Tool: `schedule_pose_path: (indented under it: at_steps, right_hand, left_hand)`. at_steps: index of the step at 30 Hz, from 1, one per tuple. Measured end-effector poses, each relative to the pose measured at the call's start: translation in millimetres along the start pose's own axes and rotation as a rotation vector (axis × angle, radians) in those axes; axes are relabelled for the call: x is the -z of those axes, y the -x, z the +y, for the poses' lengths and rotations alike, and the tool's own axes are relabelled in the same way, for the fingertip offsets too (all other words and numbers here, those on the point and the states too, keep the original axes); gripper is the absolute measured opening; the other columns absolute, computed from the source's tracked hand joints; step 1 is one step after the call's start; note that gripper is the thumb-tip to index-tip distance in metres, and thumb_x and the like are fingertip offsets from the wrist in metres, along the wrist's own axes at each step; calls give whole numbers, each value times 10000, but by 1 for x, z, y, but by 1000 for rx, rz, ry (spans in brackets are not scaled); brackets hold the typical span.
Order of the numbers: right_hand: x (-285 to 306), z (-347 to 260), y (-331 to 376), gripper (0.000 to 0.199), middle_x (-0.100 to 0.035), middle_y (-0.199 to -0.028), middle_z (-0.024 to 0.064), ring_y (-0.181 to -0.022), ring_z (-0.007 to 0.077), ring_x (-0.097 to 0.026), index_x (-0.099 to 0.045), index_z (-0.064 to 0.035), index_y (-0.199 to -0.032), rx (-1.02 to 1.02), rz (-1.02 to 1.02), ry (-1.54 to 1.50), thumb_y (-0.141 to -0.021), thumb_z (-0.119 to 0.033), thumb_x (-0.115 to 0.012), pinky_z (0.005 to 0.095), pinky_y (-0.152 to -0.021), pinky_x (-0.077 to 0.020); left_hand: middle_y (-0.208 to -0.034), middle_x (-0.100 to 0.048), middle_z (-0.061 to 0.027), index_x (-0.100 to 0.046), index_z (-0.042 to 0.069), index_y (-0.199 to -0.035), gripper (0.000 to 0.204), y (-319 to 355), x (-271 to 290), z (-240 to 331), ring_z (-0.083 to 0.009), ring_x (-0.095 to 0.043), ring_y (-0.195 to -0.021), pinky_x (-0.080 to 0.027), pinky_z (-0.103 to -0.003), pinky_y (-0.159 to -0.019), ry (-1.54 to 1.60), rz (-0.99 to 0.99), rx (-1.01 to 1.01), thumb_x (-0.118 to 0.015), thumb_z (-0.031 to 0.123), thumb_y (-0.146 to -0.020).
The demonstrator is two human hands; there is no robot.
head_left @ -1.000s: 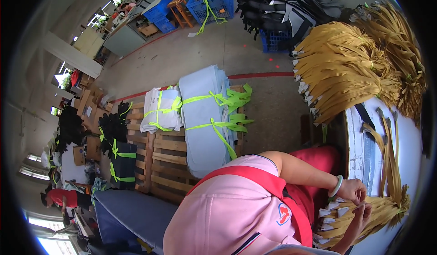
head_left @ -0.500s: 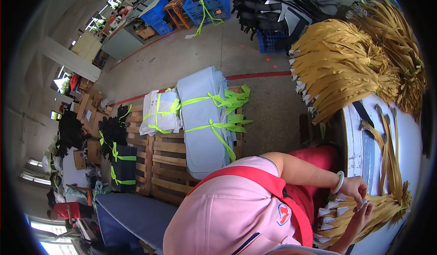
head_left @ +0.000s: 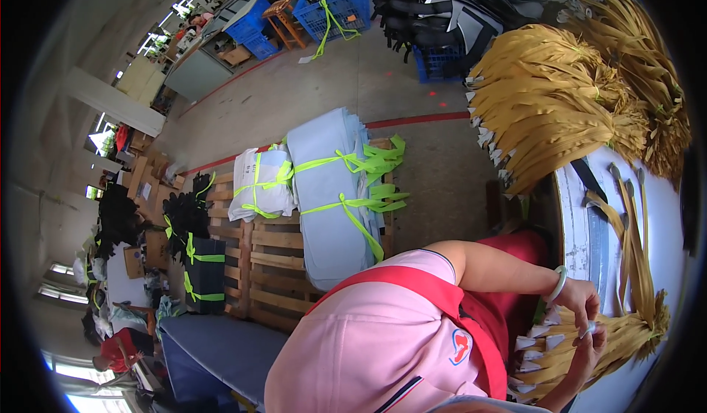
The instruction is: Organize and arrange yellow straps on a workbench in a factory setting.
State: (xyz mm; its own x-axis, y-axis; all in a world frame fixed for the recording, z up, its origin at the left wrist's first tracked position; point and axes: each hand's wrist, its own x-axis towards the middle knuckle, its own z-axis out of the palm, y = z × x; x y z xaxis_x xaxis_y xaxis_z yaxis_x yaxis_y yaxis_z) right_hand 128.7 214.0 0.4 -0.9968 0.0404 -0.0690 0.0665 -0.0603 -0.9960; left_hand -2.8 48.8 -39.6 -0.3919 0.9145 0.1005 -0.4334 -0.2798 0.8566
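From my feed I have the left hand [head_left: 578,297] and right hand [head_left: 587,354] meeting above the worktop [head_left: 582,262], the fingertips of both pinched on a pale bit [head_left: 587,329] too small for me to identify; I'd guess two hands share it because something that slight needs steadying from both sides. It sits over a bundle [head_left: 618,345] of tan straps, whose white ends point toward the wearer, probably so they are easy to reach, while the far end looks gathered tight, perhaps to keep the lengths together. Beyond the left hand, I see a few loose straps [head_left: 632,240] lying across the worktop apart from the bundle. Past them is a big pile [head_left: 549,103] of tan straps, white ends lined up along one side, which I take as keeping them in order. Across the floor, green ties [head_left: 361,161] bind blue sheets [head_left: 324,199], presumably against sliding, on a pallet [head_left: 276,262]. Farther off, black pieces [head_left: 434,8] lie heaped over a crate [head_left: 440,65].
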Motion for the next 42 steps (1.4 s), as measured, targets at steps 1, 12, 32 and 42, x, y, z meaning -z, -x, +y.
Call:
schedule_pose_path:
  at_steps: [1,12,32,42]
  right_hand:
    - [-3,-2,-2,160,-549,-800,-9,-639,44,-468,-545,-74,-937,2,40,19,-930,-172,-672,184,-556,-379]
    - [-23,-1,-13,161,-536,-762,28,-652,115,-505,-549,-14,-901,102,388,781,-975,-145,-604,258,-583,-420]
    - [-43,11,-8,91,-548,-943,43,-848,136,-547,-585,-3,-966,314,505,516,-907,65,-572,248,-762,-466]
    - [-56,-14,-10,266,-590,-806,-23,-672,41,-506,-654,-23,-1000,40,403,190,-1016,-269,-553,197,-629,-428]
  left_hand:
    - [-746,-694,-80,-695,-10,-814,201,-2,3,2,-152,-674,-695,-541,-279,-638,-44,11,-6,-851,22,-692]
    - [-666,-576,-153,-530,0,-659,142,1,-24,-2,-300,-580,-633,-438,-402,-564,-627,470,-426,-655,-59,-626]
    - [-849,-618,-81,-651,-26,-926,108,30,-3,44,-128,-627,-667,-513,-277,-578,-419,130,-160,-669,-13,-820]
    - [-763,-640,-93,-655,-7,-904,61,32,5,58,-190,-610,-665,-490,-306,-600,-856,124,-305,-678,32,-863]
